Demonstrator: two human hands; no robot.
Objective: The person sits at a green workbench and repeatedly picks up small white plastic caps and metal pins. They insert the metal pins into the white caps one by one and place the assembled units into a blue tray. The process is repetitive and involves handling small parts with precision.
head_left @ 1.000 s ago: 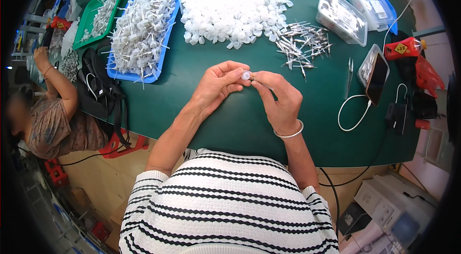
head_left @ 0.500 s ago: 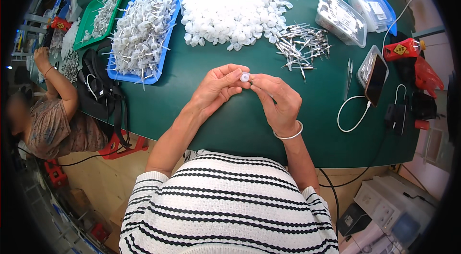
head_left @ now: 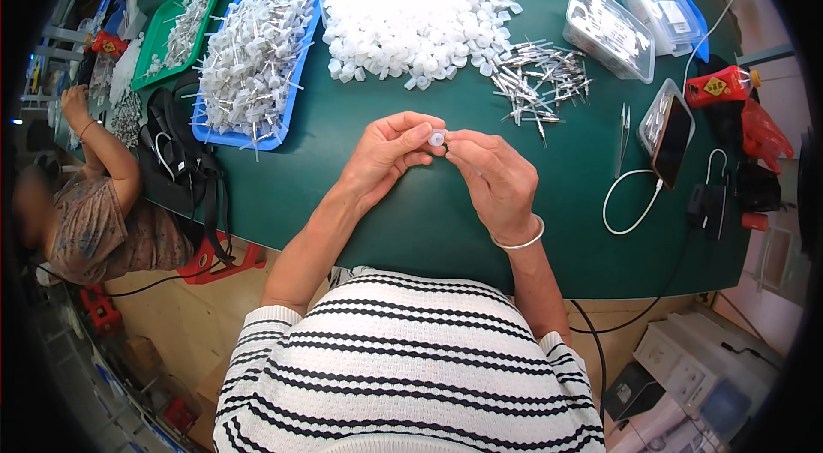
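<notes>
Above green table [head_left: 411, 222], small white round cap [head_left: 437, 139] between both hands' fingers [head_left: 422, 134].

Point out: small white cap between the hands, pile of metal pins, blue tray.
small white cap [head_left: 437, 138], head view, its round face between the fingertips
pile of metal pins [head_left: 540, 80], head view, middle of the heap
blue tray [head_left: 287, 106], head view, right rim
</notes>
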